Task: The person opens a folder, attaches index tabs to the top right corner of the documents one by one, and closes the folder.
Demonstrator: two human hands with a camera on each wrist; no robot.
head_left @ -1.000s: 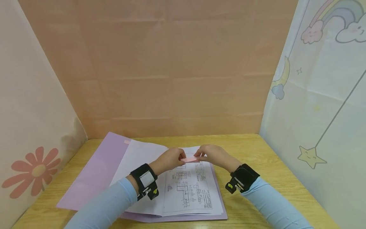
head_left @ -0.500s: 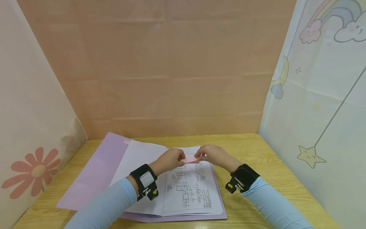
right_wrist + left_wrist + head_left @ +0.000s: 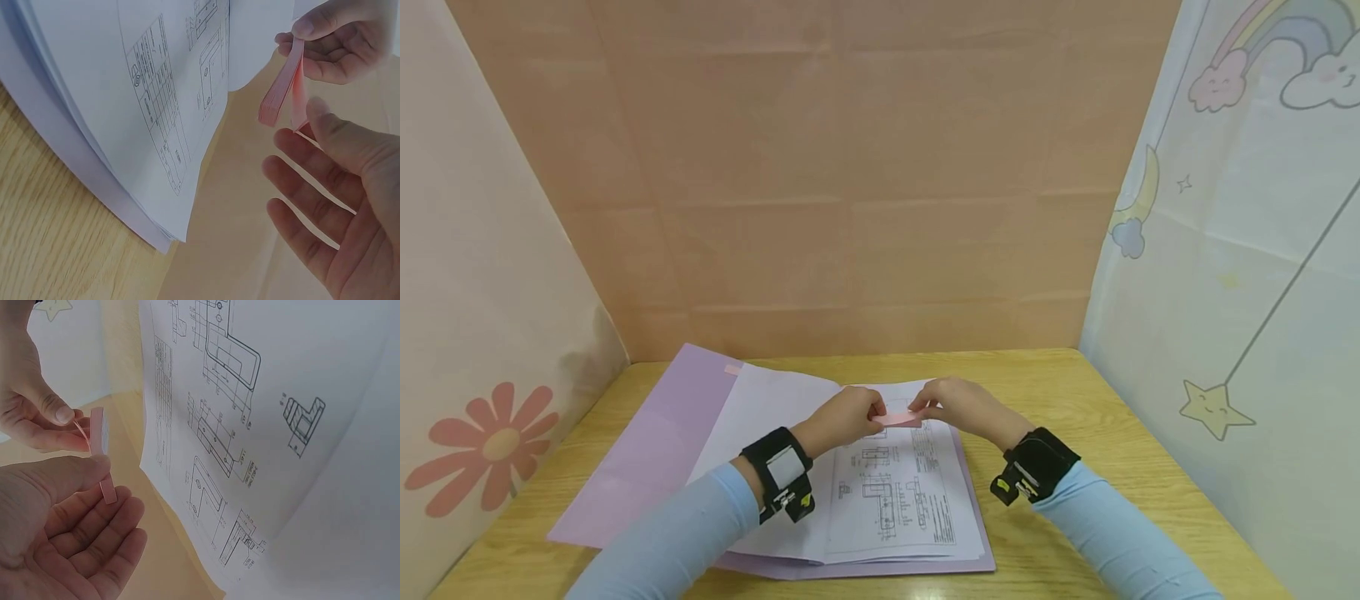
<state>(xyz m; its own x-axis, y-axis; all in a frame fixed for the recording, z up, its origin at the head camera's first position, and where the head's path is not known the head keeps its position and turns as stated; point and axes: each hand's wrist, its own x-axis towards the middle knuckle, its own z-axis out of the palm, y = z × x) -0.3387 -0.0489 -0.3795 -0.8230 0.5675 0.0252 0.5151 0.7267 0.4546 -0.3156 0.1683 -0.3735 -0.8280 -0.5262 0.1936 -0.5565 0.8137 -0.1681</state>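
Note:
A small pad of pink sticky notes [image 3: 279, 103] is held between both hands, over the top of an open purple folder [image 3: 647, 442]. My left hand [image 3: 842, 414] pinches one end of the pad between thumb and fingers. At the other end, my right hand [image 3: 962, 408] pinches the top sticky note [image 3: 300, 103], which bends away from the stack while its far end stays joined to it. Below the hands lies a page [image 3: 895, 508] printed with technical drawings. In the left wrist view the pad [image 3: 97, 431] appears edge-on beside that page.
White sheets [image 3: 782, 392] are turned to the left, partly covering the folder's cover. A pink tab [image 3: 732, 370] sticks to that cover near its top. The folder rests on a wooden table [image 3: 1037, 533], walled by a brown backdrop [image 3: 850, 208] and printed side panels [image 3: 1225, 267].
Both hands stay nearly in place. The top sticky note has lifted and bowed slightly more from the pad at the right-hand end.

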